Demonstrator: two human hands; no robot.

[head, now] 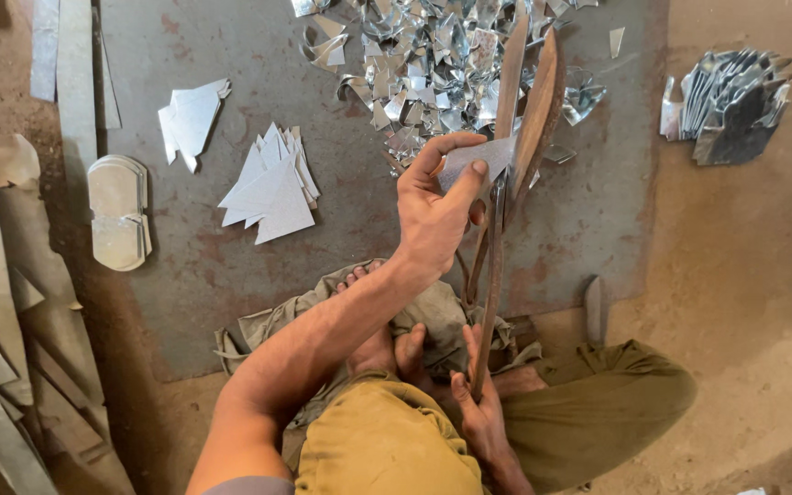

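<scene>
Best done by keeping the small metal sheet piece (pixel 475 158) seated deep between the blades of the large shears (pixel 526 110) at 1 o'clock, fingers clear of the edge. Left hand (pixel 434 209) pinched closed on that piece, thumb on top. Right hand (pixel 480 403) at 6 o'clock wrapped shut round the shears' long handle. Cut triangles (pixel 272 188) stacked at 10 o'clock; scrap heap (pixel 423 64) at 12.

silvery metal piece (pixel 475 158), rusty brown shears (pixel 524 119)

Head camera looks steeply down; close.
</scene>
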